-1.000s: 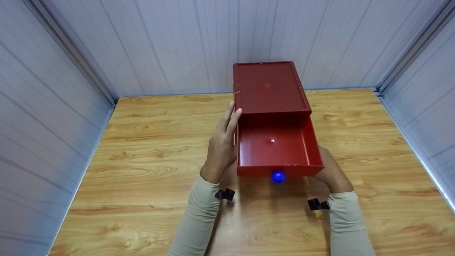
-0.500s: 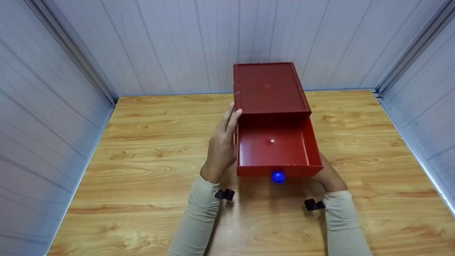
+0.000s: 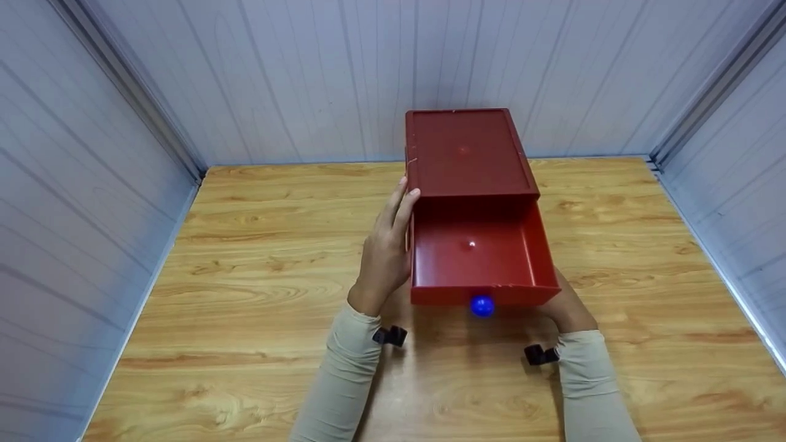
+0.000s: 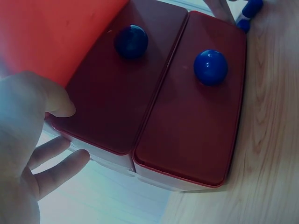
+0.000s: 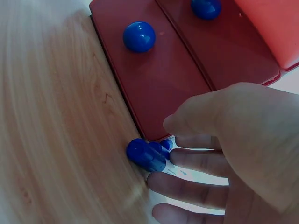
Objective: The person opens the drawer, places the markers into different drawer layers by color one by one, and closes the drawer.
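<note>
A red plastic drawer unit [image 3: 463,150] stands on the wooden table, its top drawer [image 3: 470,258] pulled out and bare inside. Blue round knobs mark the drawer fronts, such as the knob [image 4: 210,67] on the lowest one. My left hand [image 3: 384,255] lies against the unit's left side with fingers extended, its thumb by the drawer fronts. Partly hidden by the open drawer in the head view, my right hand [image 3: 568,304] is beside the unit's lower right. In the right wrist view its fingers spread loosely near a blue-capped marker [image 5: 145,155], with more blue caps just behind.
Pale panelled walls [image 3: 295,80] enclose the back and both sides of the wooden table [image 3: 245,294]. The unit stands close to the back wall. The open drawer juts out toward the front, above the table.
My right hand has shifted slightly left, further under the open drawer's right side. The left hand, the unit and the drawer stay as they were.
</note>
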The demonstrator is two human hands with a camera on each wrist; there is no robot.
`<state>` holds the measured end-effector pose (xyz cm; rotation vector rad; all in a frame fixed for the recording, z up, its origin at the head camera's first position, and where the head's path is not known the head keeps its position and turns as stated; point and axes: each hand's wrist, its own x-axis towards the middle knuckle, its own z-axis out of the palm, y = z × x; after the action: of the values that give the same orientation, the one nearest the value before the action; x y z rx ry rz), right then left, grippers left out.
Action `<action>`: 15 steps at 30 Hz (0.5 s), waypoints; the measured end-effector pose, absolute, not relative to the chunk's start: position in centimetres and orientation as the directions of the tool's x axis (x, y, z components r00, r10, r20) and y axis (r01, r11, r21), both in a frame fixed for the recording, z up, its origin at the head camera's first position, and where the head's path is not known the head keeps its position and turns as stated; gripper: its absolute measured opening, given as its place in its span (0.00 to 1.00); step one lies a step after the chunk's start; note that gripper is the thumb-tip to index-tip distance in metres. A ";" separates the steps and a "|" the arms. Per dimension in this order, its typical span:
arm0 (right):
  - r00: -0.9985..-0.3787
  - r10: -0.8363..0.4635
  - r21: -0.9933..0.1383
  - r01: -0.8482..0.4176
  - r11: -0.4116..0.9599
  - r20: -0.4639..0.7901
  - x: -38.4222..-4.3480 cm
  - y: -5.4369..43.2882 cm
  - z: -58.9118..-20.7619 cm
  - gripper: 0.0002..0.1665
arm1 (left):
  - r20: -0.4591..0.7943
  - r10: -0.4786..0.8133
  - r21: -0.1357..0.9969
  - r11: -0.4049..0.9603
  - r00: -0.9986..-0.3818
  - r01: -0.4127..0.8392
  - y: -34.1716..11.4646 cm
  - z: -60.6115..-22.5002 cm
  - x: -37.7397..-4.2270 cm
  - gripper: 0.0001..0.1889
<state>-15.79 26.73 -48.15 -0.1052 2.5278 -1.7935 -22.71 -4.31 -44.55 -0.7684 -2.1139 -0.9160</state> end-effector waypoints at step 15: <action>-1.000 0.021 -0.858 0.010 0.514 0.001 -15.5 26.4 -48.5 0.35 | 0.775 0.234 0.373 0.581 -0.587 0.723 -4.2 -44.6 -22.8 0.46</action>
<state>-15.51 26.44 -48.53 0.0278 2.7437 -1.5538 -22.80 -4.19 -44.61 -0.7585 -2.1224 -0.9125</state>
